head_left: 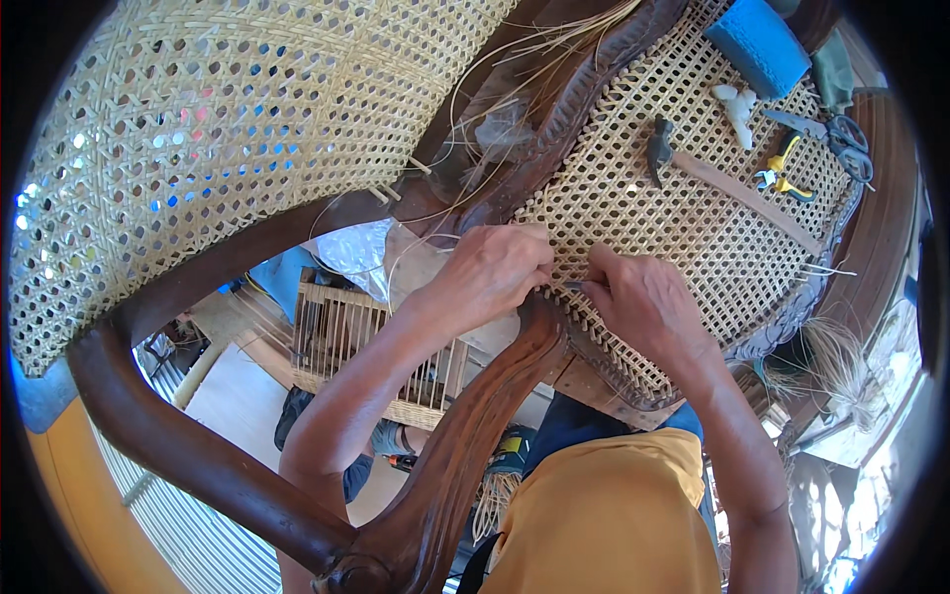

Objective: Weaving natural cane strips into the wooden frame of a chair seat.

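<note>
Left-hand grip: The left hand (495,265) has its fingers bunched together and pointing down at the edge of the seat. I can't tell if something is pinched in them.
Right-hand grip: The right hand (645,302) is curled closed around a thin grey bit (572,285), which pokes out by the thumb toward the left hand.
Woven seat: The woven seat (618,213) lies under both hands, full of little holes, with a dark wood edge. Both hands are at its near left corner, close to each other.
Hammer: A hammer (734,193) with a wooden handle lies on the seat, past the right hand.
Cutters: Yellow and black pliers (787,186) lie near the hammer, and scissors (813,128) lie farther off.
Blue roll: A blue roll-shaped thing (758,49) is at the far end, near a knobbly white lump (736,114).
Woven back: The woven back (228,148) fills the upper left.
Chair arm: A curved brown chair arm (485,426) comes down between the person's yellow shirt (604,515) and left forearm.
</note>
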{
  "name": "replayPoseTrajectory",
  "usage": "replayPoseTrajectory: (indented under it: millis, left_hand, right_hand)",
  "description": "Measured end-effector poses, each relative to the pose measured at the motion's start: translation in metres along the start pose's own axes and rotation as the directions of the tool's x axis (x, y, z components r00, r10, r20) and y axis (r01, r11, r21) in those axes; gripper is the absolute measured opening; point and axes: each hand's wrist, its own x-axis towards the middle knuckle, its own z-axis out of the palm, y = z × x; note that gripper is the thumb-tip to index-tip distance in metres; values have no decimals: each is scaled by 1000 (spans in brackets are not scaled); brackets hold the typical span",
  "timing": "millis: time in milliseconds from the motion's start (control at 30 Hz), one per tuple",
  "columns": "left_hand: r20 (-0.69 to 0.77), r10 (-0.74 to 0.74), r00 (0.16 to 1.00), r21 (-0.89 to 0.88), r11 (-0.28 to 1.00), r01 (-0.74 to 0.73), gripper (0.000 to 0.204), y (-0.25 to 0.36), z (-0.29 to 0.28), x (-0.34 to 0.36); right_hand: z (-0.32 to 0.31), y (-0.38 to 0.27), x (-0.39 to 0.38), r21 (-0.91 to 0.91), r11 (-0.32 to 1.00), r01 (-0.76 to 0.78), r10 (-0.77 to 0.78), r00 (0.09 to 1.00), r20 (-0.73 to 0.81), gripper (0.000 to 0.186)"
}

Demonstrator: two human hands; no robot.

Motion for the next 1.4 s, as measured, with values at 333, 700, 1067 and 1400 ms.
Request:
replayPoseTrajectory:
  millis: [333,700,1067,1400]
  left_hand:
    - [-118,151,981,93,986,-140,10,-6,15,-3]
    - [-171,43,984,-25,999,-48,8,-7,16,-5]
    - [-171,13,985,9,1000,-12,9,-10,22,-6]
    - [-101,34,994,38,999,-30,12,-15,25,-6]
  right_hand:
    - [0,4,3,21,1000,-9,8,999,31,15]
    - [3,-12,-21,-6,994,-113,114,991,69,14]
    - [6,-8,6,246,950,-194,133,961,242,19]
    - [6,-4,16,153,981,-115,70,959,275,19]
